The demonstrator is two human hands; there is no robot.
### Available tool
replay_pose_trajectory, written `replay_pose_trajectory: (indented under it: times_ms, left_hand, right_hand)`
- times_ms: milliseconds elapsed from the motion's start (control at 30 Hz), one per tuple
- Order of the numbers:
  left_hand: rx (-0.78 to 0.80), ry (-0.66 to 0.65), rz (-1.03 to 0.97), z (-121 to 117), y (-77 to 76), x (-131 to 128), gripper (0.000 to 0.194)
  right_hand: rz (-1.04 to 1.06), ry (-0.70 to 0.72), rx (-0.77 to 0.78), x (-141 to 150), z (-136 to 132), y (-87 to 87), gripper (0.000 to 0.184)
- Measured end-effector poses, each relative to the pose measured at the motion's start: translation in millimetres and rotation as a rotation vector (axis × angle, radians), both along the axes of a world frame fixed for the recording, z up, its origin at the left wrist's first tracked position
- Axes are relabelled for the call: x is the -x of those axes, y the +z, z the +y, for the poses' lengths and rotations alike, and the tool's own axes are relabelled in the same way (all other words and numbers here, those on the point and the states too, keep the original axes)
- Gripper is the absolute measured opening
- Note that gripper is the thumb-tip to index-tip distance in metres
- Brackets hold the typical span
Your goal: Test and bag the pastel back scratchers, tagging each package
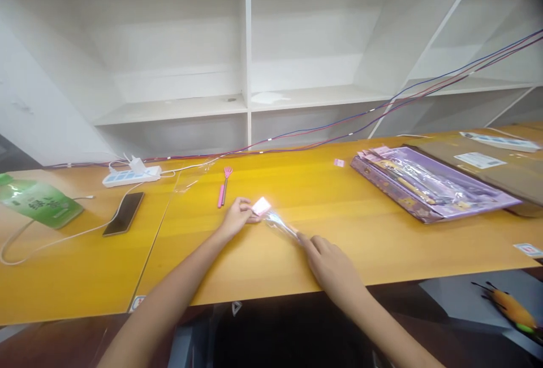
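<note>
My left hand pinches the pink card top of a small clear plastic packet lying on the yellow table. My right hand holds the packet's other, clear end with fingers closed. The packet stretches between both hands just above the tabletop. A pink stick and a small pink whisk-shaped tool lie just beyond my left hand.
A purple box of wrapped packets sits at right, a tiny pink tag near it. A black phone, white power strip and green pouch are at left. White shelves and coloured wires run behind.
</note>
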State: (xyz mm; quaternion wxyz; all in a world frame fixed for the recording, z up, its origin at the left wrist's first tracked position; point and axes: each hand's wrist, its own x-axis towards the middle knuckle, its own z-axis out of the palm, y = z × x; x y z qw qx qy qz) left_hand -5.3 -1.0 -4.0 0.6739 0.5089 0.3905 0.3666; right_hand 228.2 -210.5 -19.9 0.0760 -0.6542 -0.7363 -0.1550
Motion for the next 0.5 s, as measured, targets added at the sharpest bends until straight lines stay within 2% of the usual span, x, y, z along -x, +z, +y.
replay_pose_trajectory:
  times_ms: [33,100,233,333,400,467,500]
  left_hand:
    - [0.004,-0.003,0.017,-0.8,0.8,-0.2,0.033]
    - [-0.004,0.006,0.049,-1.4,2.9,0.4,0.029]
    - [-0.035,-0.02,0.083,-1.0,4.4,2.2,0.031]
    - [-0.072,-0.047,0.09,-0.7,1.6,2.6,0.032]
    - [-0.084,-0.071,0.093,-0.1,-0.7,2.9,0.032]
    - [-0.088,-0.088,0.099,0.8,-2.4,3.2,0.032]
    - [-0.089,-0.092,0.101,1.3,-3.0,3.5,0.032]
  right_hand:
    - [-0.001,-0.006,-0.016,-18.0,-2.3,2.6,0.057]
    - [-0.002,-0.065,-0.059,-64.1,-3.6,18.5,0.054]
    - [-0.106,-0.472,-0.133,-192.3,11.0,77.7,0.049]
    - [-0.047,-0.671,-0.111,-296.8,33.3,114.3,0.052]
    - [0.01,-0.724,-0.031,-354.5,48.9,123.5,0.049]
    - [0.045,-0.744,0.065,-395.0,62.6,120.9,0.039]
    - [0.029,-0.735,0.064,-407.9,68.4,116.6,0.033]
